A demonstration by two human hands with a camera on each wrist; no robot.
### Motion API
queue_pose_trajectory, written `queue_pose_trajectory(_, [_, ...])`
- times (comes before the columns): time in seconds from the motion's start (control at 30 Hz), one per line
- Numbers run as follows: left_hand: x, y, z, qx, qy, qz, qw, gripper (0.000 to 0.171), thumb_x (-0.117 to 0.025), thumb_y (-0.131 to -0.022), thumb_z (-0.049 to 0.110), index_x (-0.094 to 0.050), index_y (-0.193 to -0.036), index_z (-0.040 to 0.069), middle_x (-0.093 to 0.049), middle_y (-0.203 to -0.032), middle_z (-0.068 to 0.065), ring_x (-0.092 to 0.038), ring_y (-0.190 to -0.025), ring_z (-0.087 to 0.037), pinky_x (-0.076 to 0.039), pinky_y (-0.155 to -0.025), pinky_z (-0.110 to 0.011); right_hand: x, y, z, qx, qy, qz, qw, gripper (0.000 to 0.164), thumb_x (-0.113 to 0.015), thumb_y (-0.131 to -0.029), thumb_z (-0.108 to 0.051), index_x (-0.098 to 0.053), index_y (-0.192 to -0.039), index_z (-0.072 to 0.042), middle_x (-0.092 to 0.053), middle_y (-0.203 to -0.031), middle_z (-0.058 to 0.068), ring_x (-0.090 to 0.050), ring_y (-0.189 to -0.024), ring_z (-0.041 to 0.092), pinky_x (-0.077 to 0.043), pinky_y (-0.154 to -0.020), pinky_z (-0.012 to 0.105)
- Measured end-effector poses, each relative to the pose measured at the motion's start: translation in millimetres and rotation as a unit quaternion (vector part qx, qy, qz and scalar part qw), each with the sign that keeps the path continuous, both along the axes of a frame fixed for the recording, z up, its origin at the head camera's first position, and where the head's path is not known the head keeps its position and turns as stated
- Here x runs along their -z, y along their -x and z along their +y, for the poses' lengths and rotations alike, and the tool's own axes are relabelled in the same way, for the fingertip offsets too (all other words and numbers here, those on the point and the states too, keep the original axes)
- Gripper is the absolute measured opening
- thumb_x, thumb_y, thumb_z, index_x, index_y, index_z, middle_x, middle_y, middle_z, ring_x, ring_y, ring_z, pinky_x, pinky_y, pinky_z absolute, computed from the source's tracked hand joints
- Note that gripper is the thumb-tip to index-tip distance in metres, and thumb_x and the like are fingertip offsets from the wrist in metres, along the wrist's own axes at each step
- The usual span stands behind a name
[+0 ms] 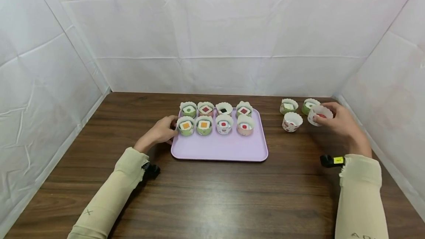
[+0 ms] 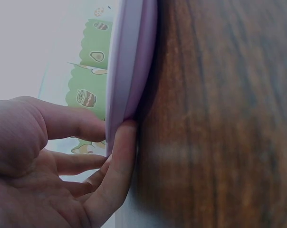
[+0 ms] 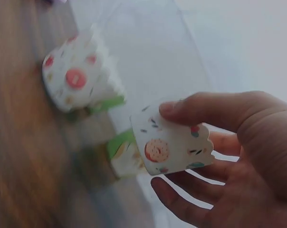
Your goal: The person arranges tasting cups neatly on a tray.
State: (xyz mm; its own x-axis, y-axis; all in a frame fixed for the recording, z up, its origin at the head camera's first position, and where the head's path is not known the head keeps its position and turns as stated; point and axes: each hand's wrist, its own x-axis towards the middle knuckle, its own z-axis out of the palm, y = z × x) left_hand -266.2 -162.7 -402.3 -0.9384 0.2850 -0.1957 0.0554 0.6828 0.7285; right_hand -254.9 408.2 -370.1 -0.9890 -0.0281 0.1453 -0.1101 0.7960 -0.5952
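My left hand (image 1: 162,130) pinches the left rim of a lilac tray (image 1: 216,148), thumb on the upper side and fingertips against the outer edge in the left wrist view. Two rows of paper baking cups stand on the tray's back part, among them a green cup (image 1: 186,131) near my thumb, holding small white pieces with coloured shapes. At the table's far right, my right hand (image 1: 343,121) holds a white patterned paper cup (image 3: 181,147) between thumb and fingers, tilted. Something red shows inside that cup in the head view.
Close to my right hand are a white cup with red dots (image 1: 291,125), a green cup (image 1: 287,109) and another green cup (image 1: 307,107). The brown wooden table (image 1: 232,194) is bounded by white sheeting (image 1: 225,73) at the back and sides.
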Motion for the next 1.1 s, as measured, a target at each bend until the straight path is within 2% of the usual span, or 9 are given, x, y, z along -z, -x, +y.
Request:
queue_pose_trajectory(0.2, [-0.5,-0.7,0.1,-0.002,0.001,-0.005,1.0000,0.061,-0.052,-0.086,0.002,-0.034,-0.144,-0.002,-0.047,-0.119,-0.022,-0.060,-0.090,-0.028,-0.059,-0.058,-0.031,-29.0,-5.4,-32.4,-0.008,-0.050,0.018,0.999,0.070,-0.070,-0.085,-0.040,-0.045,-0.138,-0.001,-0.054,-0.125,0.024,-0.051,-0.098,0.030,-0.040,-0.070,0.024])
queue_pose_trajectory(0.37, [-0.6,-0.9,0.1,0.000,-0.004,-0.006,1.0000,0.061,-0.051,-0.086,0.002,-0.033,-0.144,-0.003,-0.046,-0.120,-0.023,-0.059,-0.091,-0.029,-0.059,-0.059,-0.031,-39.9,-8.4,-68.5,-0.027,-0.052,0.035,0.998,0.065,-0.071,-0.085,-0.038,-0.049,-0.135,-0.004,-0.058,-0.122,0.021,-0.055,-0.101,0.031,-0.043,-0.074,0.026])
queue_pose_trajectory(0.5, [-1.1,-1.6,0.0,0.000,-0.012,-0.002,0.9999,0.061,-0.050,-0.085,0.002,-0.034,-0.144,-0.004,-0.046,-0.119,-0.024,-0.059,-0.092,-0.030,-0.060,-0.059,-0.032,-39.8,-7.7,-102.0,-0.057,-0.056,0.037,0.996,0.062,-0.071,-0.085,-0.033,-0.048,-0.135,-0.004,-0.058,-0.123,0.021,-0.055,-0.104,0.033,-0.045,-0.082,0.042])
queue_pose_trajectory(0.57, [-0.8,-1.6,-0.4,-0.001,-0.014,-0.001,0.9999,0.060,-0.049,-0.085,0.001,-0.035,-0.143,-0.004,-0.047,-0.119,-0.024,-0.060,-0.092,-0.030,-0.060,-0.058,-0.033,-37.5,-6.3,-118.9,-0.072,-0.059,0.039,0.995,0.061,-0.071,-0.085,-0.030,-0.048,-0.135,-0.004,-0.058,-0.124,0.021,-0.056,-0.103,0.033,-0.045,-0.084,0.046])
queue_pose_trajectory(0.7, [0.0,-1.3,-1.3,0.002,-0.016,0.000,0.9999,0.059,-0.048,-0.086,0.001,-0.035,-0.143,-0.005,-0.048,-0.118,-0.024,-0.061,-0.092,-0.030,-0.060,-0.058,-0.033,-32.1,-4.4,-150.2,-0.103,-0.066,0.059,0.991,0.057,-0.073,-0.083,-0.025,-0.051,-0.132,-0.005,-0.063,-0.117,0.018,-0.059,-0.097,0.029,-0.047,-0.081,0.043])
queue_pose_trajectory(0.87, [-0.6,-0.5,-2.0,0.005,-0.014,0.004,0.9999,0.059,-0.048,-0.086,0.002,-0.034,-0.143,-0.005,-0.047,-0.118,-0.023,-0.060,-0.091,-0.030,-0.060,-0.058,-0.033,-25.4,-4.4,-181.3,-0.169,-0.067,0.070,0.981,0.055,-0.075,-0.081,-0.022,-0.052,-0.128,-0.006,-0.066,-0.109,0.014,-0.059,-0.079,0.022,-0.050,-0.069,0.034])
queue_pose_trajectory(1.0, [-1.1,-0.5,-2.0,0.009,-0.014,0.003,0.9999,0.059,-0.048,-0.087,0.002,-0.034,-0.144,-0.005,-0.048,-0.117,-0.023,-0.061,-0.092,-0.030,-0.060,-0.058,-0.033,-22.8,-9.0,-202.8,-0.195,-0.068,0.064,0.976,0.056,-0.076,-0.080,-0.025,-0.052,-0.128,-0.010,-0.066,-0.112,0.011,-0.059,-0.083,0.021,-0.050,-0.071,0.033])
queue_pose_trajectory(1.1, [-1.4,-1.3,-1.6,0.009,-0.014,0.002,0.9999,0.059,-0.048,-0.088,0.002,-0.033,-0.144,-0.005,-0.048,-0.117,-0.023,-0.061,-0.092,-0.030,-0.060,-0.058,-0.034,-21.4,-13.1,-218.0,-0.210,-0.059,0.062,0.974,0.057,-0.076,-0.079,-0.027,-0.052,-0.129,-0.013,-0.065,-0.116,0.007,-0.060,-0.096,0.021,-0.050,-0.079,0.036])
